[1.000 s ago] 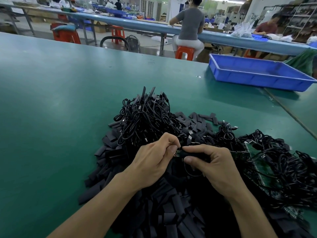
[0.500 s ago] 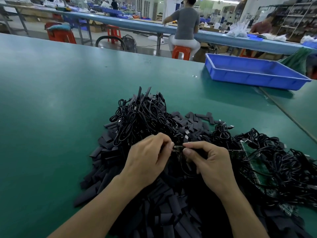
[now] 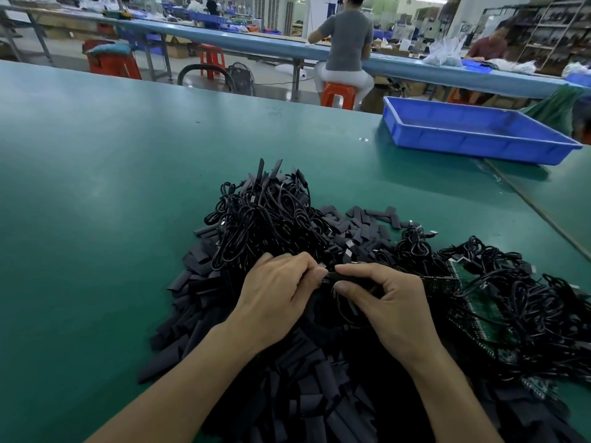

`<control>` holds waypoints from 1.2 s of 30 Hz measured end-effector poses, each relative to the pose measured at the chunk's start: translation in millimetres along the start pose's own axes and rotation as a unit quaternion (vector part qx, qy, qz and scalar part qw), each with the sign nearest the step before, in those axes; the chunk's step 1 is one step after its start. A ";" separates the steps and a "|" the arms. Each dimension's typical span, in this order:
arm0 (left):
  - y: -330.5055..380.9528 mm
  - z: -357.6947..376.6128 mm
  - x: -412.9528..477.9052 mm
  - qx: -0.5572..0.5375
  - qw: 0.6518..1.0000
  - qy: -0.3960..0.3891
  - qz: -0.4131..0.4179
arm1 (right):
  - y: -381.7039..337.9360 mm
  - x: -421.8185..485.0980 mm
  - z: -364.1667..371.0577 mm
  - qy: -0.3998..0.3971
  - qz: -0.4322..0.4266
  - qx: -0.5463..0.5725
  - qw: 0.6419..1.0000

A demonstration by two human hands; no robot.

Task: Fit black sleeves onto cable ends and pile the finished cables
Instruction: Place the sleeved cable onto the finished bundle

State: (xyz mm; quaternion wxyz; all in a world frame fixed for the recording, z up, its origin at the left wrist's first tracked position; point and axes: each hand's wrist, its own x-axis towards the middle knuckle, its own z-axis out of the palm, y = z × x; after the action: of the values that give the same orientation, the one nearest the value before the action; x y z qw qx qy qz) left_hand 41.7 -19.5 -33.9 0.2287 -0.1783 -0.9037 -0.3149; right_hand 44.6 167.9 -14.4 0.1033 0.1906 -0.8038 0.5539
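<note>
My left hand (image 3: 275,292) and my right hand (image 3: 390,302) meet fingertip to fingertip over a heap of flat black sleeves (image 3: 287,385). Between them runs a thin black cable end (image 3: 331,276); my right thumb and forefinger pinch a black sleeve on it, while my left fingers pinch the plug tip. The cable's loop hangs below my right hand. A pile of coiled black cables (image 3: 265,215) lies just beyond my hands. More tangled cables (image 3: 518,298) lie to the right over a green board.
A blue plastic tray (image 3: 473,145) stands at the far right on the green table (image 3: 96,203). A seam in the table runs diagonally at the right. Beyond the table edge are orange stools, a long blue bench and seated people.
The hands have stayed together at the same spot, working the sleeve and cable end; the view has tilted slightly. The piles have not moved.
</note>
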 end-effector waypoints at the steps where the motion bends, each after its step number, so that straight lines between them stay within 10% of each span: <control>1: 0.2 0.3 -0.2 -0.001 1.000 0.003 0.001 | -0.1 -0.1 0.5 0.007 -0.003 -0.005 1.000; 36: 6.5 -0.1 -1.0 0.000 1.000 -0.016 0.009 | 4.6 1.0 1.7 0.052 0.001 0.006 0.999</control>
State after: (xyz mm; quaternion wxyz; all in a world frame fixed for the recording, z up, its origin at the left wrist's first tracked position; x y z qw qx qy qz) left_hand 45.6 -15.0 -31.2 0.2165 -0.1915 -0.9058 -0.3098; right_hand 41.9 167.5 -18.5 0.1436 0.1611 -0.7944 0.5677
